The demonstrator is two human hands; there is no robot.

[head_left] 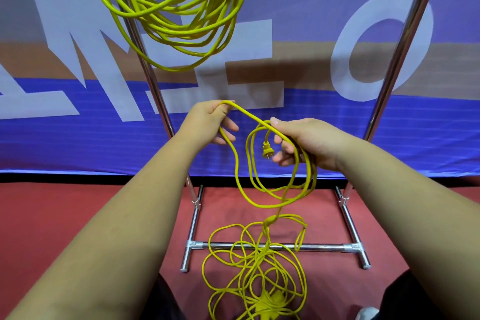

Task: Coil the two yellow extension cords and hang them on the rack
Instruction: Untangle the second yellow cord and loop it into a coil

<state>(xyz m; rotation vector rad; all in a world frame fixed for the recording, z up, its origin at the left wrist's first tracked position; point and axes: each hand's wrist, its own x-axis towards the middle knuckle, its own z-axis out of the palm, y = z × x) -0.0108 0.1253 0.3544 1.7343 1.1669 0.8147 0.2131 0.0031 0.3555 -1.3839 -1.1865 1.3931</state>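
One yellow extension cord point(179, 23) hangs coiled at the top of the metal rack point(405, 41), left of centre. The second yellow cord point(259, 262) lies in a loose tangle on the red floor over the rack's base bar. My right hand point(304, 143) grips a few hanging loops of that cord, and its yellow plug point(267, 150) dangles beside the fingers. My left hand point(210, 122) pinches a stretch of the same cord at about the same height, a little to the left. From there the cord runs down to the tangle.
The rack has two slanted chrome uprights and an H-shaped base point(275, 246) on the red floor. A blue banner point(78, 148) with large white letters hangs right behind it. My knees show at the bottom corners.
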